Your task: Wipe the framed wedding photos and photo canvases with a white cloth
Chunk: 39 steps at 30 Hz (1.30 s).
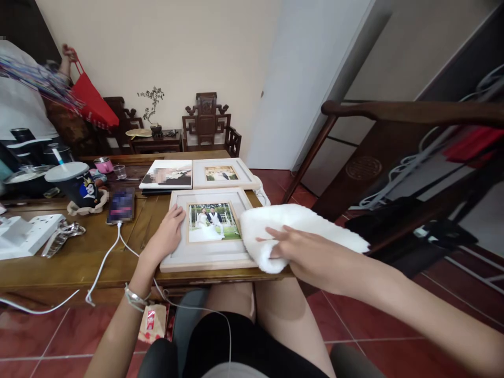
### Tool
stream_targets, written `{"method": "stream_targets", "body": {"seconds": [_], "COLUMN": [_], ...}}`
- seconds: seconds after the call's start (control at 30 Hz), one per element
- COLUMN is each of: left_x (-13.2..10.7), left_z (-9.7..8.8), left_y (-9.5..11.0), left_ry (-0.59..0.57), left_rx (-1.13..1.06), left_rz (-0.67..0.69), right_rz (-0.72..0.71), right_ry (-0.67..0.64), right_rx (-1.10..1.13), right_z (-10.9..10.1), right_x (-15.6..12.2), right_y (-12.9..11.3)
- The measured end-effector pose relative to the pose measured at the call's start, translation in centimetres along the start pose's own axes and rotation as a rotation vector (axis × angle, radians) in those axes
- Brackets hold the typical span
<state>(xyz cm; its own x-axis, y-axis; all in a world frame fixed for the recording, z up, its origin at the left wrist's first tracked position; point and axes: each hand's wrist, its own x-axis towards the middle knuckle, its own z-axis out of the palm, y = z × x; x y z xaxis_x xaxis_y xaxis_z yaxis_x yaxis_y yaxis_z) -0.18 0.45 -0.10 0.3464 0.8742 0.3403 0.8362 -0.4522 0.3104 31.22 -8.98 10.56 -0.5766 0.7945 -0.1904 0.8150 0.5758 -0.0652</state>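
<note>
A pale wooden picture frame with a wedding photo lies flat at the near edge of the wooden table. My left hand rests on the frame's left border, fingers laid flat and open. My right hand grips a fluffy white cloth that covers the frame's right side. Two more framed photos lie behind it: one white frame and a frameless print.
On the table's left are a phone on a white charging cable, a dark cup with a straw, a white box and small jars. A dark wooden chair arm stands at right. A person holds a red bag far left.
</note>
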Motion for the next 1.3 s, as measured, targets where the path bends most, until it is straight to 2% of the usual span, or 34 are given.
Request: {"method": "stream_targets", "body": {"seconds": [0.13, 0.33, 0.43, 0.53, 0.63, 0.77, 0.87, 0.97, 1.07, 1.2, 1.3], "left_x": [0.0, -0.5, -0.7, -0.5, -0.4, -0.4, -0.5, -0.6, -0.7, -0.9, -0.9], "left_z": [0.1, -0.1, -0.7, -1.1, -1.3, -1.4, -1.7, -2.0, -2.2, -2.5, -2.6], "left_y": [0.1, 1.0, 1.8, 2.2, 2.3, 2.5, 2.7, 2.8, 2.8, 2.9, 3.0], "left_ry": [-0.003, 0.018, 0.053, 0.084, 0.097, 0.110, 0.123, 0.088, 0.017, -0.031, -0.019], "left_rx": [-0.006, -0.114, -0.208, -0.268, -0.301, -0.360, -0.468, -0.592, -0.642, -0.627, -0.557], "left_rz": [0.003, -0.108, -0.116, -0.107, -0.077, -0.068, -0.088, -0.160, -0.217, -0.235, -0.228], "right_rz": [0.087, 0.142, 0.040, -0.061, -0.104, -0.193, -0.267, -0.349, -0.331, -0.274, -0.301], "right_ry": [-0.007, 0.185, 0.269, 0.263, 0.255, 0.242, 0.192, 0.114, 0.026, 0.157, 0.227], "right_rx": [-0.083, -0.085, -0.105, -0.120, -0.108, -0.106, -0.111, -0.088, -0.023, -0.050, -0.112], "right_z": [0.4, 0.5, 0.3, 0.2, 0.5, 1.1, 0.9, 0.3, 0.1, 0.8, 1.4], "right_x": [2.1, 9.4, 13.7, 17.3, 19.5, 18.9, 16.1, 13.1, 11.9, 13.5, 14.0], "right_y": [1.5, 2.7, 1.3, -1.5, -4.4, -6.9, -7.8, -8.4, -8.5, -8.3, -8.4]}}
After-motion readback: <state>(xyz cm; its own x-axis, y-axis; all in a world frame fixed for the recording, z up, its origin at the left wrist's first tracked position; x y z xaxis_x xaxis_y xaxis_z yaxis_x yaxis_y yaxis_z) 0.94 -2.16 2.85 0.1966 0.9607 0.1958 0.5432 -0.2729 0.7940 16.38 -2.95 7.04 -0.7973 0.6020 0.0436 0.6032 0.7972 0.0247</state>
